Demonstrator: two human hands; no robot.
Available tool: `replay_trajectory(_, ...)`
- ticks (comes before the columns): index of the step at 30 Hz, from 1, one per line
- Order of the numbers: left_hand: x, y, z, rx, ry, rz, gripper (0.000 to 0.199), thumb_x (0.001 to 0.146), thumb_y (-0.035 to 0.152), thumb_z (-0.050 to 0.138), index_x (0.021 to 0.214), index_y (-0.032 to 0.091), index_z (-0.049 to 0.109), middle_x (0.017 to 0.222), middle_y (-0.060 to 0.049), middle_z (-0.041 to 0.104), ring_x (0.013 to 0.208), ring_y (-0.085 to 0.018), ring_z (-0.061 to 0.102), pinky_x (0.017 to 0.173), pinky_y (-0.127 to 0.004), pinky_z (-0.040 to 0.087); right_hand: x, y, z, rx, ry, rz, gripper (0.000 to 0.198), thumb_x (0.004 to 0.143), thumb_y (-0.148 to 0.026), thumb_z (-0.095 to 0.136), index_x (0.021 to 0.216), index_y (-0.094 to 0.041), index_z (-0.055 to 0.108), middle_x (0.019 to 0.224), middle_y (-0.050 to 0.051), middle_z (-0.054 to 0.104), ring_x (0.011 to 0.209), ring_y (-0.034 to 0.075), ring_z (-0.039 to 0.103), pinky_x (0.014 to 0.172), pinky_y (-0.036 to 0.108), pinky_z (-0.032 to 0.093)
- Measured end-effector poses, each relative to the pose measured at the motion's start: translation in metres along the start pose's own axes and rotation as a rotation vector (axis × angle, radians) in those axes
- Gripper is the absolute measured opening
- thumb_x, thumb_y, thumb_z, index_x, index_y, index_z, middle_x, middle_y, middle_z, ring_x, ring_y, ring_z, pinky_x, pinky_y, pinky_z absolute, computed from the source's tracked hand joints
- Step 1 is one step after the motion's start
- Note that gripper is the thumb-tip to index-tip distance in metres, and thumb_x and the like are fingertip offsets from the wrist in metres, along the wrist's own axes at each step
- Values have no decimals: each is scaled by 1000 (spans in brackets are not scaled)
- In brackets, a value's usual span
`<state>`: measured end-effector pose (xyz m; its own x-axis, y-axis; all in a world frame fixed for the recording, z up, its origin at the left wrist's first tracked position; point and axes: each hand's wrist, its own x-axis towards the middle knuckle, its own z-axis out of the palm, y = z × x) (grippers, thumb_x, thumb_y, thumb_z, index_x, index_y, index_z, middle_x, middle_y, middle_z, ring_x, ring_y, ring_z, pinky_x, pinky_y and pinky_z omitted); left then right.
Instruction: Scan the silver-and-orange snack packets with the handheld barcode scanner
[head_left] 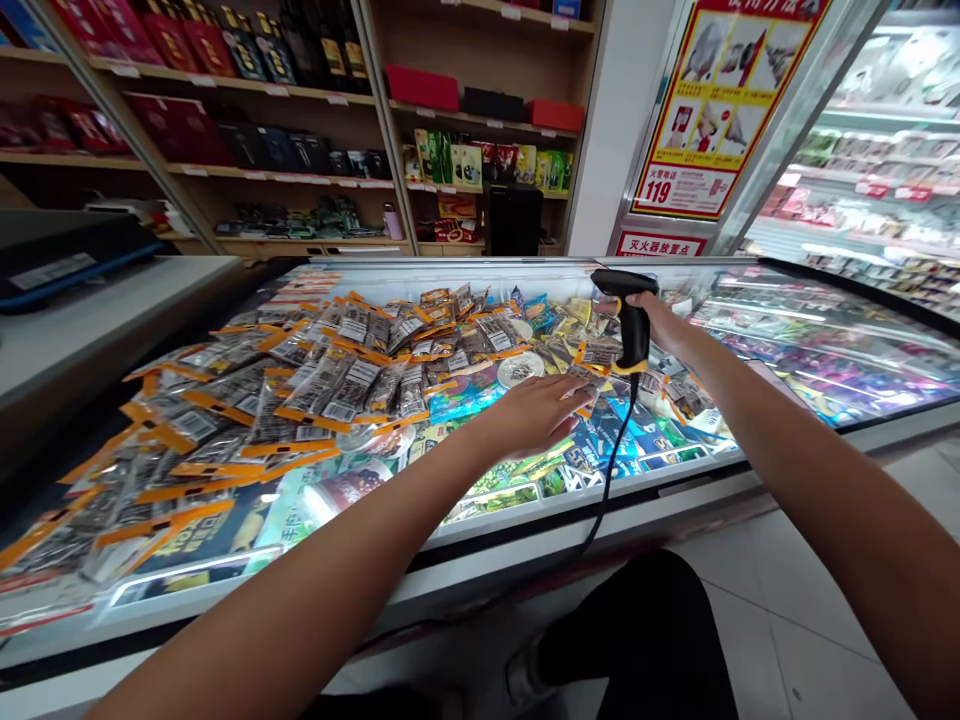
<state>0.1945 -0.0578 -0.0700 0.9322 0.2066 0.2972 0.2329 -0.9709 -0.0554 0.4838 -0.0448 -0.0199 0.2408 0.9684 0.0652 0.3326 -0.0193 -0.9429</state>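
My right hand (654, 312) grips a black and yellow barcode scanner (634, 335) by its handle, with the head up and the cord hanging down. My left hand (534, 412) is stretched out flat, its fingertips at a small orange-edged snack packet (594, 374) below the scanner. Whether the fingers press on that packet is hard to make out. A broad heap of similar snack packets (352, 385), clear with orange edges and barcode labels, spreads over the glass freezer lid to the left of my hands.
The chest freezer's front rim (675, 490) runs before my legs, and the scanner cord (609, 480) drapes over it. Colourful frozen packs (525, 480) show through the glass. Stocked shelves (277, 90) stand behind, a counter (112, 300) at left, a red and yellow poster (720, 110) at right.
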Motion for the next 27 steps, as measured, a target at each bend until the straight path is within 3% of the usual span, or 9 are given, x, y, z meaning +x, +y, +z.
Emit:
replay_trajectory(7,-8,-5,-18,25,-53,-25,43,100,29,45,143,23,49,147,-8,56,134,-23,48,109,-40,40,28,4,-5,-81,11,37,29,83,-52,60,93,-26,70,87,3,76,97,29,70,75,35,57)
replay_trajectory(10,-16,-9,-20,45,-84,-42,48,99,35,48,147,27,46,153,-7,50,139,-25,45,110,-42,38,23,-4,-11,-133,12,50,25,81,-47,65,93,-26,70,83,5,76,93,32,71,75,38,57)
replay_trajectory(14,-25,-9,-9,65,-118,-133,68,99,53,42,158,23,28,166,-11,28,148,-31,32,116,-50,30,10,-19,-17,-178,4,85,26,78,-46,69,92,-24,70,82,7,76,84,32,72,74,40,57)
replay_trajectory(18,-26,-2,1,10,-145,-217,83,96,71,25,162,20,18,169,-13,11,153,-36,23,119,-59,22,-8,-35,-3,66,-128,106,27,82,-48,64,91,-22,68,77,9,74,69,26,70,66,39,58)
replay_trajectory(20,-25,2,2,-21,-150,-232,91,93,77,22,163,19,16,170,-13,6,153,-38,21,119,-61,20,-19,-39,11,147,-247,191,32,84,-52,61,87,-21,67,69,9,71,59,24,66,59,38,58)
replay_trajectory(23,-24,10,3,-31,-132,-264,97,90,81,22,162,17,17,169,-15,7,153,-38,20,119,-63,16,-34,-37,29,172,-438,342,38,85,-57,63,81,-20,67,66,10,68,56,23,64,55,38,57)
replay_trajectory(27,-20,19,5,-16,-115,-287,102,87,84,26,161,14,21,168,-18,11,154,-37,18,120,-63,13,-44,-24,44,195,-503,326,37,84,-56,65,77,-20,68,72,9,68,58,22,64,57,38,59)
